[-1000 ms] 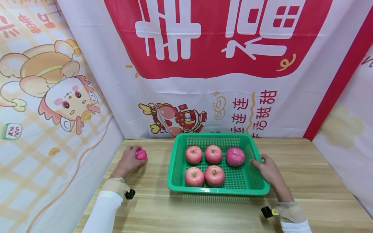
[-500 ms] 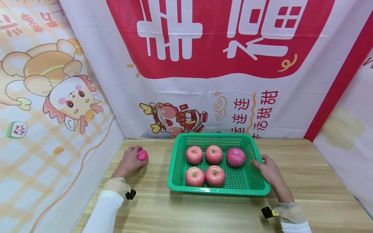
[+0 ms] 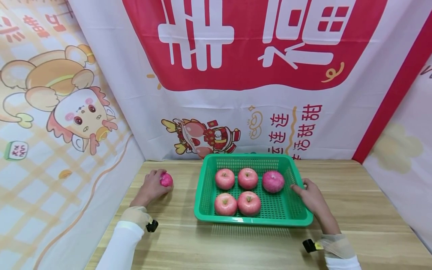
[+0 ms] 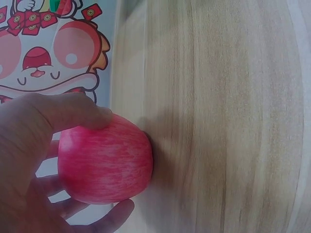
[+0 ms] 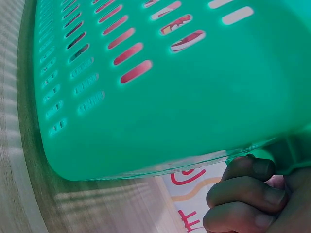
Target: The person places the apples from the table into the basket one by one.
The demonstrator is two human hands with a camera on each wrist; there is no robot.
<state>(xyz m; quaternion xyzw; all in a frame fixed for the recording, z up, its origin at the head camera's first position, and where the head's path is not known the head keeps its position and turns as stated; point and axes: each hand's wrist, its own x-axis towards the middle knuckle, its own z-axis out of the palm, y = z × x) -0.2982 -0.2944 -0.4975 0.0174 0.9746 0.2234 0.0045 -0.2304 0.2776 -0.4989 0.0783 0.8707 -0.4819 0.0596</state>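
Observation:
My left hand (image 3: 152, 187) holds a pinkish-red apple (image 3: 166, 179) at the left end of the table. In the left wrist view, thumb and fingers curl round this apple (image 4: 107, 160), low over or on the wood; I cannot tell whether it touches. A green perforated plastic basket (image 3: 253, 221) stands mid-table. The right hand (image 3: 310, 195) grips its right rim, thumb inside; curled fingers (image 5: 243, 194) show under that rim in the right wrist view. Inside the basket, several light-red apples (image 3: 249, 204) sit in two rows, with a purplish-pink round fruit (image 3: 273, 182) at the back right.
The wooden table (image 3: 189, 247) runs up to a printed white and red cloth (image 3: 243, 78) hanging behind it. Another patterned cloth (image 3: 77, 180) borders the left side, and a pale one (image 3: 398, 157) the right.
My left hand and its apple have shifted very slightly to the right. The right hand and the basket hold the same place.

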